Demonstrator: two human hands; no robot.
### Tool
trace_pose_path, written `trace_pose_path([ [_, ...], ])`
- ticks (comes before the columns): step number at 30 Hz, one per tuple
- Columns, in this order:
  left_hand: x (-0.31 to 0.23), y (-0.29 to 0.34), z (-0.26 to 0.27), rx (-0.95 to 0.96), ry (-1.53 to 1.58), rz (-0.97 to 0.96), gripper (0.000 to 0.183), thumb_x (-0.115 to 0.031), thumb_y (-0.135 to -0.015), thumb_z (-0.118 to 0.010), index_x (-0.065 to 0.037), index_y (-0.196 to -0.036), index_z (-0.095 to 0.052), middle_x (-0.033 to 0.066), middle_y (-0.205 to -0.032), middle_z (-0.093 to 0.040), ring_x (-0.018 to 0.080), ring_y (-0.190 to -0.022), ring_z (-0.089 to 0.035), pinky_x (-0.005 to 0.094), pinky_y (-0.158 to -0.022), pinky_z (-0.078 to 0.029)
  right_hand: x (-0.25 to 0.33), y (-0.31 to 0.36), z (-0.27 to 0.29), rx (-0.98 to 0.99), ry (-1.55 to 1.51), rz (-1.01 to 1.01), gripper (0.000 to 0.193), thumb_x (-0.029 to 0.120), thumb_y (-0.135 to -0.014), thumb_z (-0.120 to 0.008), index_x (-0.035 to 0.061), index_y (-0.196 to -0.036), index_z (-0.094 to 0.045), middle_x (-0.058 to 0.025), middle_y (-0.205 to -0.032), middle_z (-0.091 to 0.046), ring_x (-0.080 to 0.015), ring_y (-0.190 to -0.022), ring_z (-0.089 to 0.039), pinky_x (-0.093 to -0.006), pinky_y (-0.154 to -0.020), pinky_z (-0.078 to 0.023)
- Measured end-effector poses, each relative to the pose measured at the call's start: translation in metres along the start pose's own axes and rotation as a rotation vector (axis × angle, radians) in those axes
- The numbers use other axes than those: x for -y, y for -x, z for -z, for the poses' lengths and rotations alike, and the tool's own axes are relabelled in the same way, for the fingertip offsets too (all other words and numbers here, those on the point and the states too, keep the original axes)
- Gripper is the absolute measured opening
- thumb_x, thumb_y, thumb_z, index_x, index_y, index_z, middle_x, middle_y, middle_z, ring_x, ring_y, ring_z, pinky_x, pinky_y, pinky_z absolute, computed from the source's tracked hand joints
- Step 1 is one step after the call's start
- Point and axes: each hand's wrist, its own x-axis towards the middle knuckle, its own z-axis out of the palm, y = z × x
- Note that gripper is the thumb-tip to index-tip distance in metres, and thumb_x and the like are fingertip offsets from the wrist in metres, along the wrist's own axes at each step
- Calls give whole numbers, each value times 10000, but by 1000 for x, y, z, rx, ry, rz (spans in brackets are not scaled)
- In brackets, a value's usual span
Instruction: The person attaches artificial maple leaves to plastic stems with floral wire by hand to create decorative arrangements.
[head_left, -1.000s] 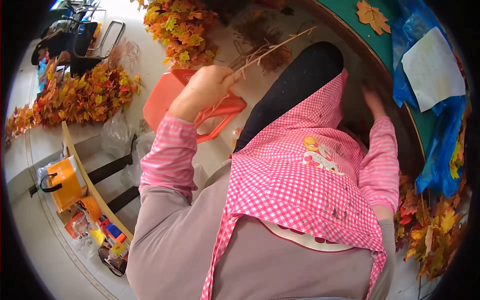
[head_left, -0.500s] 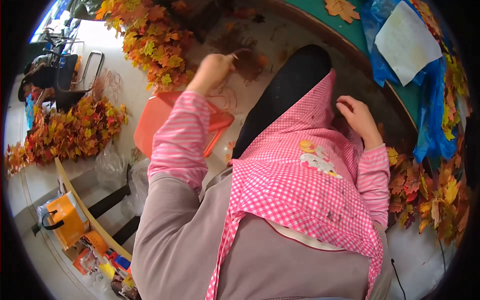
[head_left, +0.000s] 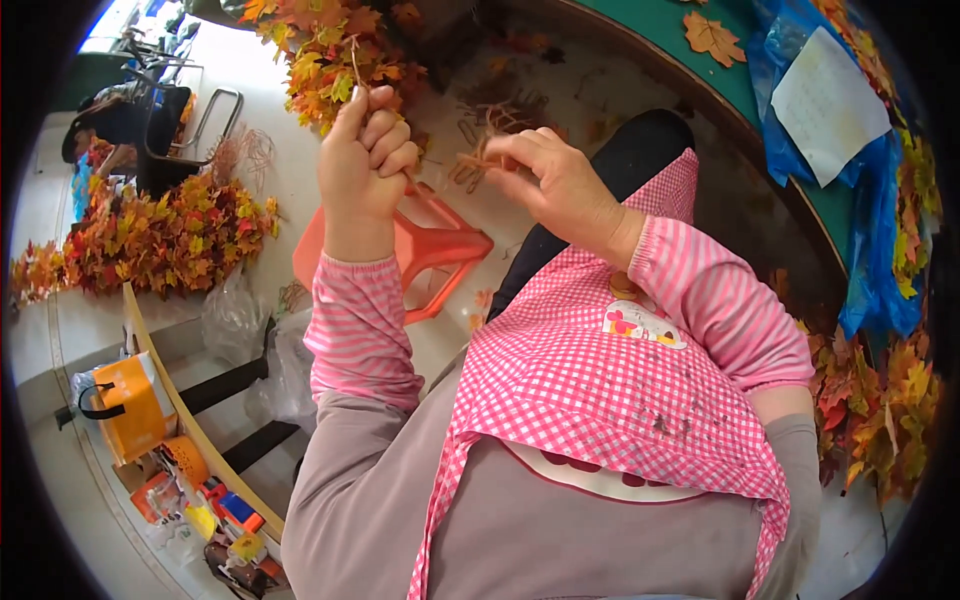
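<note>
My left hand (head_left: pixel 365 165) is closed in a fist around a thin light-brown stem or wire (head_left: pixel 356 62), whose end sticks up above the thumb. To its right, my right hand (head_left: pixel 570 190) has thumb and fingers drawn together around thin brown strands (head_left: pixel 470 172); motion blur softens the fingertips. Behind the hands lies a loose tangle of similar brown strands (head_left: pixel 515 108). Below them stands an orange plastic stool (head_left: pixel 455 245). A pink checked apron (head_left: pixel 560 390) covers my lap.
Autumn-leaf garlands lie ahead (head_left: pixel 345 75), at left (head_left: pixel 165 245) and at right (head_left: pixel 890 400). The green tabletop (head_left: pixel 660 25) holds a single leaf (head_left: pixel 714 38), a blue plastic bag (head_left: pixel 775 140) and a white sheet (head_left: pixel 830 105). A wooden-edged shelf (head_left: pixel 190 420) with an orange box (head_left: pixel 130 410) stands lower left.
My left hand has moved left and turned upright, with the brown strand now rising from the fist. My right hand has come from beside the lap toward the left hand and the brown strands.
</note>
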Motion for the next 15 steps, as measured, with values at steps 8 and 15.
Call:
trace_pose_path([
  [8,12,-77,120,-387,-164,-146,324,-303,-1021,-423,-12,-985,-563,-49,-600,-358,73,-440,-295,225,-384,-243,-12,42,50,-382,-1452,-437,315,235,-971,-564,0,-1180,-581,57,-595,-369,-64,-562,-400,-242,-670,-467],
  [15,-95,-169,320,-574,-379,-349,397,-301,-993,-395,19,-1161,-560,26,-632,-466,178,-441,-397,324,-386,-321,-32,245,159,-937,-1294,-331,389,219,-981,-521,14,-1310,-503,57,-581,-220,-55,-487,-222,-224,-469,-250],
])
